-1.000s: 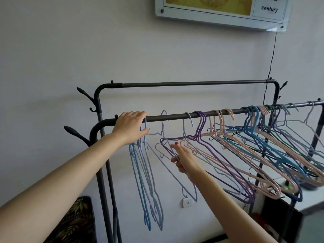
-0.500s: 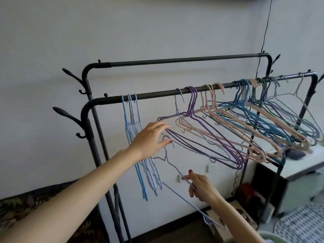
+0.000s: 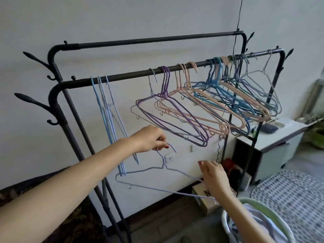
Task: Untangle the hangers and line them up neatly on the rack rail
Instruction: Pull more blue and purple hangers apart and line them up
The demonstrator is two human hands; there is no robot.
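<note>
A pale lilac wire hanger (image 3: 154,185) is off the rail, held level below it. My left hand (image 3: 150,138) pinches its hook. My right hand (image 3: 213,174) grips its right shoulder wire. On the front rail (image 3: 133,75) of the black rack, several light blue hangers (image 3: 107,111) hang straight at the left. Further right hang a grey hanger (image 3: 151,88), purple hangers (image 3: 177,116), pink hangers (image 3: 206,109) and a crowded bunch of blue, green and grey hangers (image 3: 245,92), slanted and overlapping.
A second, higher rail (image 3: 157,39) runs behind. Hook arms (image 3: 33,100) stick out at the rack's left end. A white cabinet (image 3: 278,137) stands at the right, a green-rimmed laundry basket (image 3: 259,206) at the bottom right, and a box (image 3: 203,193) on the floor.
The lilac hanger has come down and levelled out. My left hand went from reaching beside its hook to pinching it. My right hand slid along to its right shoulder. The view tilted down.
</note>
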